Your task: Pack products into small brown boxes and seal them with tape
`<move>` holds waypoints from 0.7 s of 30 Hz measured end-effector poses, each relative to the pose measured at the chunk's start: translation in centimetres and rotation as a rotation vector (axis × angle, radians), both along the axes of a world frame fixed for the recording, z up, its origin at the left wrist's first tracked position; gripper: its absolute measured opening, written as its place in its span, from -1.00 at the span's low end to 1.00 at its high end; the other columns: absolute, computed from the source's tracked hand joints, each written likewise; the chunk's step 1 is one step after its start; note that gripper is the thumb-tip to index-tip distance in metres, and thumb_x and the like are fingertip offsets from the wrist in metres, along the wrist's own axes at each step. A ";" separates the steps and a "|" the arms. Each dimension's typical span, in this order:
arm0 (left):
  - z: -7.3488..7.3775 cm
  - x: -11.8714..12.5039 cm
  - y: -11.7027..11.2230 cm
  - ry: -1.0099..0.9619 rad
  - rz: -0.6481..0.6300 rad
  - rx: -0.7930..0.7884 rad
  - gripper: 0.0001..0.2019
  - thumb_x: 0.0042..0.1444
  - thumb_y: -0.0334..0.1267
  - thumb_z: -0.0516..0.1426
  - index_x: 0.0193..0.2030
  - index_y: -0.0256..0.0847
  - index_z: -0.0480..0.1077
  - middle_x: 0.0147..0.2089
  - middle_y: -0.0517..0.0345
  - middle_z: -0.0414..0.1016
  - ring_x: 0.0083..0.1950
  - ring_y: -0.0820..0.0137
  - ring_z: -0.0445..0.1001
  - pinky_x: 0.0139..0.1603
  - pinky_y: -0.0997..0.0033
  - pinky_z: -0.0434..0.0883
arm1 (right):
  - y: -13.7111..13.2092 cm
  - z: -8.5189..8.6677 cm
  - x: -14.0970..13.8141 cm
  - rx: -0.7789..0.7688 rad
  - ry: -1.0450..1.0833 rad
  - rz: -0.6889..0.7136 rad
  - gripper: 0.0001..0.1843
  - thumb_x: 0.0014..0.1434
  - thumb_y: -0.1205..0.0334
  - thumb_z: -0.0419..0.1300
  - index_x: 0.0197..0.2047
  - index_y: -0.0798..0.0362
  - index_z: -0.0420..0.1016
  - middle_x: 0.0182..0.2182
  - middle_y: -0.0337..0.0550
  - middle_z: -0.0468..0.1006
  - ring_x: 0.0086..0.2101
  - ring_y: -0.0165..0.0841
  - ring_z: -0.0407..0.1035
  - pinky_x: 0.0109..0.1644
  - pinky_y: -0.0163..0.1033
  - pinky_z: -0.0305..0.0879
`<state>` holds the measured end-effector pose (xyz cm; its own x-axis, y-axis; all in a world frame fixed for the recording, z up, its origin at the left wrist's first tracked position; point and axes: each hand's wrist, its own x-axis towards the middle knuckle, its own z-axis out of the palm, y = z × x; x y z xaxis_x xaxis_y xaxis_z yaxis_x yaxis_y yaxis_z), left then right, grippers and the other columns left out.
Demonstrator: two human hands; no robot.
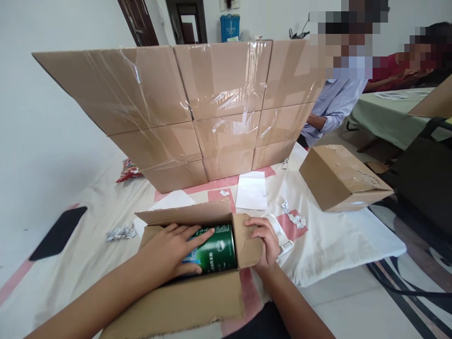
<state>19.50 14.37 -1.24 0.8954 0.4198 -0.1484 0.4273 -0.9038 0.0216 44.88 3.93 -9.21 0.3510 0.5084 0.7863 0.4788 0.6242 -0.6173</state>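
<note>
An open cardboard box [197, 294] lies in front of me with its flaps folded out. Inside it rests a green tin [222, 245] on its side, with pale printing on its wall. My left hand [180, 245] lies flat on the tin with fingers spread, covering its left part. At the box's right end, my right hand [264, 240] grips the short cardboard flap [246, 242], fingers over its top edge. The left end of the box's inside is hidden under my left hand and forearm.
Behind the box stands a wall of taped cartons [226, 94]. A closed carton [344, 179] sits at the table's right edge. White papers [251, 190], crumpled scraps [296, 220], a red packet [129, 170] and a black phone-like slab [58, 233] lie about. Two people are beyond, at right.
</note>
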 end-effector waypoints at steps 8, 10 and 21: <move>-2.5 -2.3 -0.2 -0.113 -0.063 0.165 -0.49 0.33 0.09 0.11 0.40 0.34 0.22 0.34 -0.03 0.44 0.20 0.06 0.52 0.12 0.13 0.34 | 0.2 0.0 -0.4 0.010 -0.003 -0.004 -0.75 0.39 0.31 -0.10 -0.20 -0.02 0.39 -0.15 0.01 0.56 -0.20 -0.17 0.49 -0.17 0.00 0.42; -1.6 -2.4 0.0 -0.138 -0.130 0.190 -0.55 0.38 -0.04 0.08 0.38 0.39 0.24 0.35 0.00 0.42 0.19 0.08 0.52 0.10 0.16 0.32 | 0.2 0.0 -0.4 0.019 -0.013 0.003 -0.75 0.38 0.33 -0.09 -0.20 -0.01 0.39 -0.15 0.01 0.56 -0.20 -0.17 0.49 -0.18 0.00 0.42; 4.2 -3.0 0.5 -0.247 -0.261 0.026 -0.69 0.29 -0.45 0.07 -0.23 0.04 0.57 0.37 0.43 0.41 0.35 0.21 0.31 0.32 0.10 0.09 | 0.2 1.6 -0.4 0.029 -0.047 -0.011 -0.74 0.38 0.39 -0.09 -0.21 0.01 0.39 -0.16 0.01 0.55 -0.20 -0.21 0.48 -0.22 -0.06 0.41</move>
<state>16.51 14.85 2.95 0.9805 0.1730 0.0936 0.1668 -0.9835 0.0707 44.53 4.14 -7.64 0.3189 0.4818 0.8162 0.5136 0.6360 -0.5760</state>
